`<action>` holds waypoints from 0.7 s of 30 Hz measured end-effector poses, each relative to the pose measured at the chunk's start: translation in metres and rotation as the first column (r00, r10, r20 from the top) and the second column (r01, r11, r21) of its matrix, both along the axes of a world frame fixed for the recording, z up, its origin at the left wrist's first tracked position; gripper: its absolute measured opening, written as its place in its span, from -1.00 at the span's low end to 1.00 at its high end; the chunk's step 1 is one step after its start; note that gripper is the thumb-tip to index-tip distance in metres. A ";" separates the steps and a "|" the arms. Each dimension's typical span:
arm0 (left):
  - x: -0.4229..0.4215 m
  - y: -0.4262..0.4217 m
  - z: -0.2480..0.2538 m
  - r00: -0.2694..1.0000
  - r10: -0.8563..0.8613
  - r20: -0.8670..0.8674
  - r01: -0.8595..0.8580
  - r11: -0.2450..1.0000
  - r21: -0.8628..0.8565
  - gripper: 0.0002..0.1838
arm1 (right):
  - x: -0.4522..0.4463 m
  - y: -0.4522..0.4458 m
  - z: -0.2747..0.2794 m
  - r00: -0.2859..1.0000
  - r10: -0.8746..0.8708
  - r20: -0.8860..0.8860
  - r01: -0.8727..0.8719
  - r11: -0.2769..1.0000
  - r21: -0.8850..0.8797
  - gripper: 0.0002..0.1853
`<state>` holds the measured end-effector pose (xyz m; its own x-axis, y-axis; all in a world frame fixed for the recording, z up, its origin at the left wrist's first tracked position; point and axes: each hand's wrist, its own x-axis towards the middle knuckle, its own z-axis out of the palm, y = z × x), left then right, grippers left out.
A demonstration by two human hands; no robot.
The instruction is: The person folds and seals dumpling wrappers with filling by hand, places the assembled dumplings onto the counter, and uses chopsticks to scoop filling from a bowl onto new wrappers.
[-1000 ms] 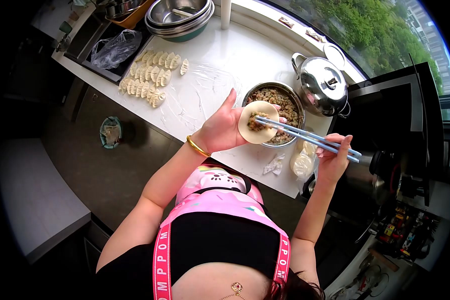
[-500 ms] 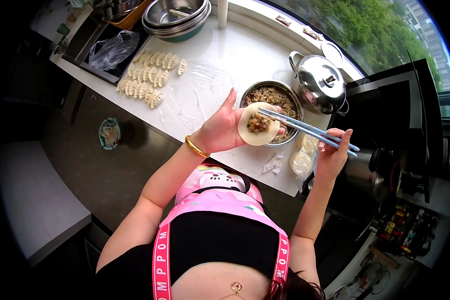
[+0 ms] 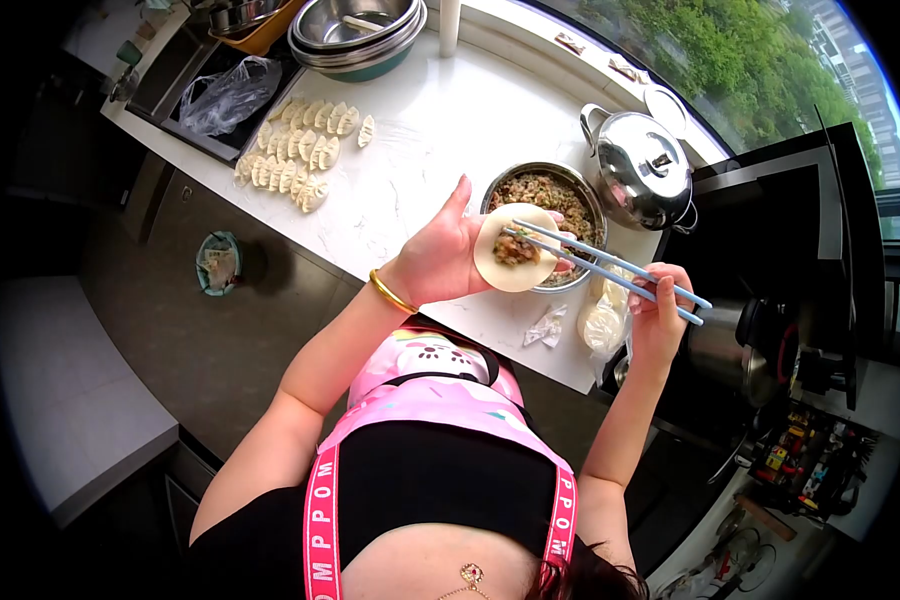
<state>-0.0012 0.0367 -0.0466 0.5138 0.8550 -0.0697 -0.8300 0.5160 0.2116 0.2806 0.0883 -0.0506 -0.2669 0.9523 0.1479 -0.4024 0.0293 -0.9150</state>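
A round dough wrapper (image 3: 492, 262) rests on the palm and fingers of my left hand (image 3: 445, 255), with a mound of filling (image 3: 515, 248) at its middle. Blue chopsticks (image 3: 630, 278) are held in my right hand (image 3: 662, 305), their tips apart over the filling. Behind the wrapper stands a metal bowl of meat filling (image 3: 542, 190), partly hidden by my left hand. Several folded dumplings (image 3: 295, 150) lie in rows on the counter's left part. A plastic bag of pale wrappers (image 3: 605, 320) is below the bowl, left of my right hand.
A lidded steel pot (image 3: 645, 165) stands right of the bowl. Stacked basins (image 3: 355, 40) sit at the counter's back, near a clear plastic bag (image 3: 228, 98). Crumpled tissue (image 3: 546, 327) lies by the front edge of the white counter (image 3: 410, 180). A lined bin (image 3: 219, 263) is on the floor.
The chopstick tips lifted off the filling, then came back over it and spread apart. My right hand has shifted slightly left. My left hand keeps the wrapper in nearly the same place.
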 end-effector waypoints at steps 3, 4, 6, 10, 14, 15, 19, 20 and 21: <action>-0.001 -0.001 -0.004 1.000 0.001 0.015 -0.001 1.000 -0.014 0.00 | 0.012 -0.001 0.003 0.999 -0.023 0.028 0.022 0.999 0.032 -0.80; -0.001 -0.001 -0.004 1.000 -0.004 0.003 0.004 1.000 -0.025 0.01 | 0.016 -0.002 0.005 0.999 -0.042 0.023 0.042 0.999 0.029 -0.80; -0.001 -0.002 -0.005 1.000 -0.008 -0.008 0.007 0.999 -0.037 0.01 | 0.026 -0.003 0.006 0.997 -0.076 0.029 0.075 0.997 0.034 -0.79; -0.001 -0.003 -0.006 0.998 -0.052 0.017 0.052 0.999 0.014 0.05 | 0.031 -0.003 0.008 0.988 -0.151 -0.014 0.152 0.988 0.024 -0.68; 0.003 -0.004 -0.001 0.997 -0.073 0.026 0.072 0.997 0.012 0.06 | 0.010 -0.002 0.009 0.986 -0.165 -0.007 0.165 0.986 -0.012 -0.60; 0.003 -0.004 -0.002 0.997 -0.074 0.024 0.074 0.997 0.012 0.06 | 0.005 -0.001 0.009 0.984 -0.179 0.001 0.179 0.983 -0.026 -0.59; 0.002 -0.005 -0.002 0.994 -0.097 0.056 0.094 0.994 0.048 0.07 | -0.006 0.004 0.002 0.990 -0.135 -0.028 0.131 0.986 -0.107 -0.59; 0.003 -0.005 -0.001 0.995 -0.090 0.051 0.088 0.996 0.031 0.07 | -0.006 0.006 0.000 0.991 -0.131 -0.024 0.127 0.985 -0.120 -0.60; 0.003 -0.006 0.000 0.995 -0.088 0.051 0.086 0.996 0.031 0.07 | -0.006 0.007 -0.002 0.992 -0.128 -0.021 0.124 0.983 -0.134 -0.61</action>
